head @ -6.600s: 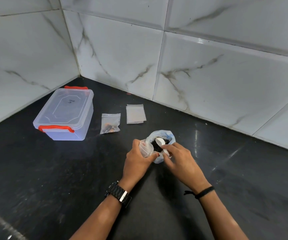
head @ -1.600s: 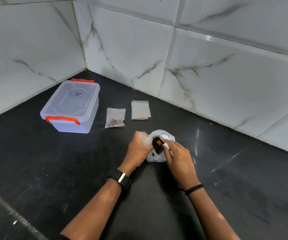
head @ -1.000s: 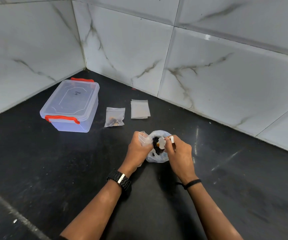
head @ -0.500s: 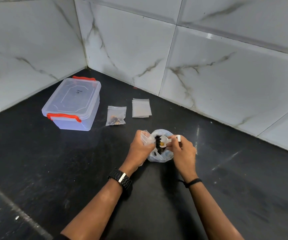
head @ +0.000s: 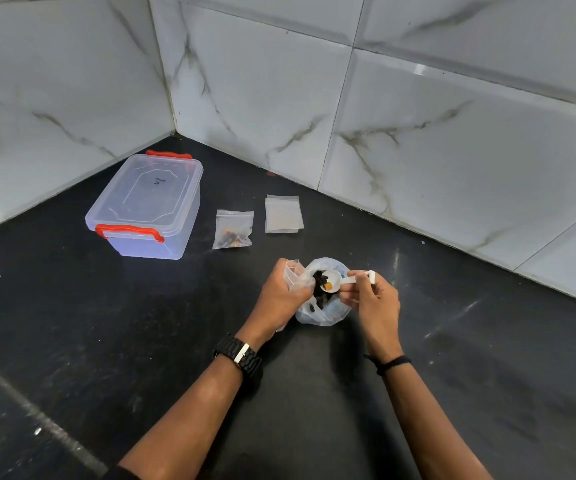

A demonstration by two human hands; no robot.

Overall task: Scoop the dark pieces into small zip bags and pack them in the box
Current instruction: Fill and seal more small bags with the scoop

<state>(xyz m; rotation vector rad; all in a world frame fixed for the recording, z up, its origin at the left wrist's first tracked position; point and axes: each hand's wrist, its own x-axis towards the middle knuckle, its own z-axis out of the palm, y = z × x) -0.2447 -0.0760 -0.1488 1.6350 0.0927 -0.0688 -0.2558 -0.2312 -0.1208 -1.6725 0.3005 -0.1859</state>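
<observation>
Listing left to right across the dark bench (head: pixel 72 341):

- Clear box (head: pixel 146 206), red latches, lid on; far left, well apart from both hands.
- Filled zip bag (head: pixel 232 229), flat on the bench, dark and orange bits showing inside; just right of the box.
- Empty zip bags (head: pixel 283 214), small flat stack, beside the filled one.
- Left hand (head: pixel 279 297), fingers curled round an open small zip bag (head: pixel 293 271), its mouth turned right toward the scoop.
- Dark pieces (head: pixel 319 284), in a thin plastic sack (head: pixel 324 313) between the hands.
- White scoop (head: pixel 333 284), bowl holding an orange piece, handle running right; long axis roughly level, bowl end nearest the held bag.
- Right hand (head: pixel 376 299), pinching the handle.

Judged relation: the bag mouth lies just left of the bowl, so a short leftward tip should load it.

Change over the last half second: the bowl now faces up with the orange piece showing, where it sat lower among the pieces; box and bags unmoved.
</observation>
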